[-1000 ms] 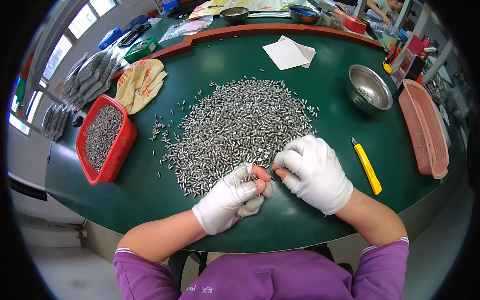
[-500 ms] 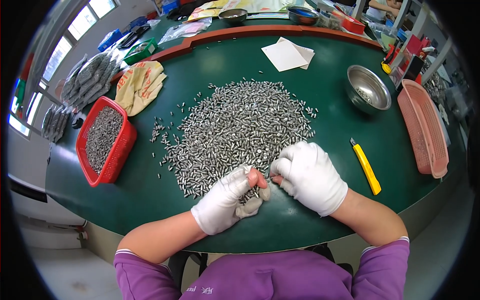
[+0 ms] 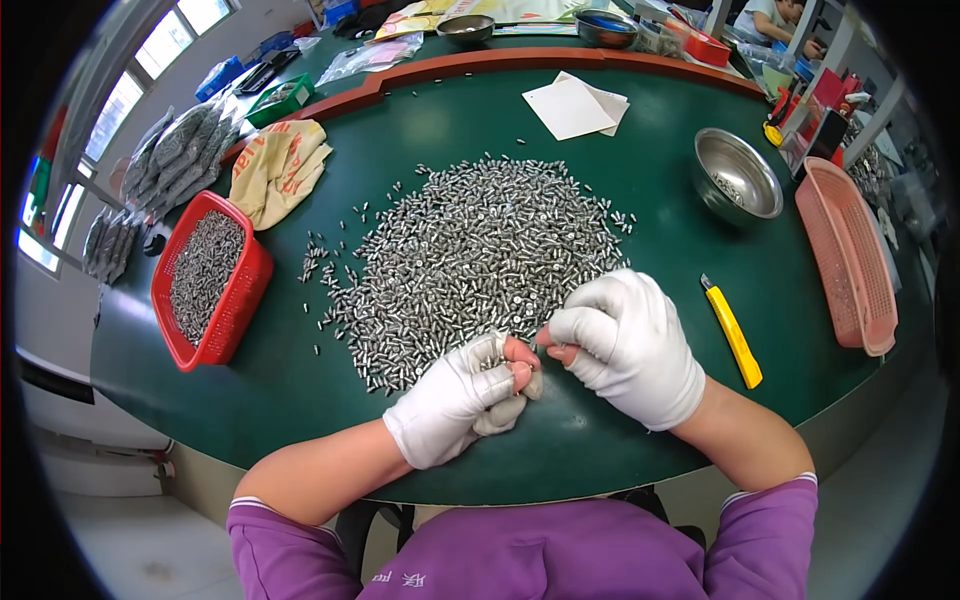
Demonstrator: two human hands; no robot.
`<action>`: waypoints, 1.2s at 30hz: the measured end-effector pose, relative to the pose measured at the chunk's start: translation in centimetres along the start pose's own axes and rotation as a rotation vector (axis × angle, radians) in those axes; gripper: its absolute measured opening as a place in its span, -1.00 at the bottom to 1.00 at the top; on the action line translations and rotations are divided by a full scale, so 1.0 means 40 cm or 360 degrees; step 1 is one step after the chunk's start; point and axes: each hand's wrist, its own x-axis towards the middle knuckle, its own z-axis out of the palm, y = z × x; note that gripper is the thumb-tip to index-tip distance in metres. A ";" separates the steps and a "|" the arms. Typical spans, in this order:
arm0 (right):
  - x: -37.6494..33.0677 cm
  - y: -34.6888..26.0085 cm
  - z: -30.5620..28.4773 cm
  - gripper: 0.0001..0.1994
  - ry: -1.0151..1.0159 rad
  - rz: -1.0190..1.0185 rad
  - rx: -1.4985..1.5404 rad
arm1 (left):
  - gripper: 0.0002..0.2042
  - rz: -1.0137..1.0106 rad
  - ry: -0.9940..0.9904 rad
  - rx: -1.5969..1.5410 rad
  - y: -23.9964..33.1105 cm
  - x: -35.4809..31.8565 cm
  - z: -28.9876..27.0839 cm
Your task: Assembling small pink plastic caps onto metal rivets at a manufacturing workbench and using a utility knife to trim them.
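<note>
A broad heap of small silver metal pins (image 3: 480, 250) is spread over the green table. At the near edge of the heap, my left hand (image 3: 455, 400), in a white glove with bare fingertips, is curled closed with the thumb bent against the fingers. What lies inside it is mostly hidden. Just to its right, my right hand (image 3: 630, 345), gloved the same way, has thumb and forefinger pinched together, their tips close to the left fingers but apart from them. Whatever is in that pinch is too small to make out.
A red basket (image 3: 262, 285) of similar pins stands left, by a cream cloth bag (image 3: 280, 175). On the right are a yellow utility knife (image 3: 733, 335), a steel bowl (image 3: 765, 195) and a pink basket (image 3: 845, 260). White cards (image 3: 565, 108) lie behind the heap. Another person (image 3: 765, 22) sits far right.
My right hand has shifted slightly up and right, its wrist turning. My left thumb has come down over the fingers. The person at the far right has leaned further into view.
</note>
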 end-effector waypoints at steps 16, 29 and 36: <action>-0.002 0.008 0.012 -0.88 -0.0414 0.0185 -0.0299 | -0.80 0.0039 -0.0123 0.0000 0.000 -0.001 -0.018; 0.004 -0.010 0.007 -0.83 -0.0006 -0.0068 -0.0110 | -0.80 0.0060 -0.0096 -0.0029 -0.001 0.001 -0.007; -0.002 -0.014 0.011 -0.80 0.0003 -0.0054 0.0026 | -0.81 0.0018 -0.0043 0.0020 -0.003 0.001 -0.004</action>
